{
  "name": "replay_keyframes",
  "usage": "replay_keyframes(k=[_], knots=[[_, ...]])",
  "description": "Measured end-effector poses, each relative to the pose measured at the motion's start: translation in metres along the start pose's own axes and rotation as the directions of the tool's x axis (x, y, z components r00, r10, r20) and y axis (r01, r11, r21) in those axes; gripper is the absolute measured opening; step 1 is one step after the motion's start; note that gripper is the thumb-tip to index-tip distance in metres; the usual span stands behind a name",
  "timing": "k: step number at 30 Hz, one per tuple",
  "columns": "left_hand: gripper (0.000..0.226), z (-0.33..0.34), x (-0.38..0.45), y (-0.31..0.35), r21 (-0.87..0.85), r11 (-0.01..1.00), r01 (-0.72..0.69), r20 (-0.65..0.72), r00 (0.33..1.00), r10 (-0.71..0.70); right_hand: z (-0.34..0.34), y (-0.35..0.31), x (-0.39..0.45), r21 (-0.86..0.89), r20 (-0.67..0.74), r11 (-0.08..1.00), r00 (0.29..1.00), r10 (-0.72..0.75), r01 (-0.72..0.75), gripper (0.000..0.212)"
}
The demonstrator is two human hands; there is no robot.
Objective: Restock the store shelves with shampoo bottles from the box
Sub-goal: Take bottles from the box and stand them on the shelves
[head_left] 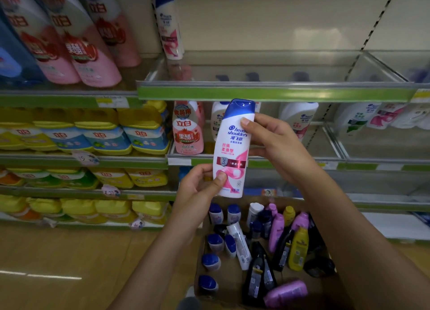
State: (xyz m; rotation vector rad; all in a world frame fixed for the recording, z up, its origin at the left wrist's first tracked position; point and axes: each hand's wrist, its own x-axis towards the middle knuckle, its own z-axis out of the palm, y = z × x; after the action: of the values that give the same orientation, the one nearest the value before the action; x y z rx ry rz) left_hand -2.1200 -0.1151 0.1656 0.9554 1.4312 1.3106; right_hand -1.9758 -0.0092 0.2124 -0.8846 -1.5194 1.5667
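Head view: box [232, 303] bottom edge cut off.

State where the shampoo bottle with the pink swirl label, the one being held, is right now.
Centre of the head view: the shampoo bottle is upright between the left hand and right hand, above the box.

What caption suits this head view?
Both hands, left hand and right hand, hold a shampoo bottle upright above the box.
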Motion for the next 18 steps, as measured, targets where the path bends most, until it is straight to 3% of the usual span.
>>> replay_keyframes(k=[14, 18], knots=[[0.015, -0.075, 0.076, 0.057, 0.023, 0.997, -0.075, 0.002, 0.997, 0.075, 0.063, -0.033, 0.093, -0.016, -0.111, 0.996, 0.99, -0.089, 0.088, 0.021], [0.017, -0.097, 0.111, 0.078, 0.04, 0.991, -0.128, 0.012, 0.992, 0.127, 0.08, -0.048, 0.13, -0.034, -0.113, 0.991, 0.984, -0.136, 0.133, 0.031]])
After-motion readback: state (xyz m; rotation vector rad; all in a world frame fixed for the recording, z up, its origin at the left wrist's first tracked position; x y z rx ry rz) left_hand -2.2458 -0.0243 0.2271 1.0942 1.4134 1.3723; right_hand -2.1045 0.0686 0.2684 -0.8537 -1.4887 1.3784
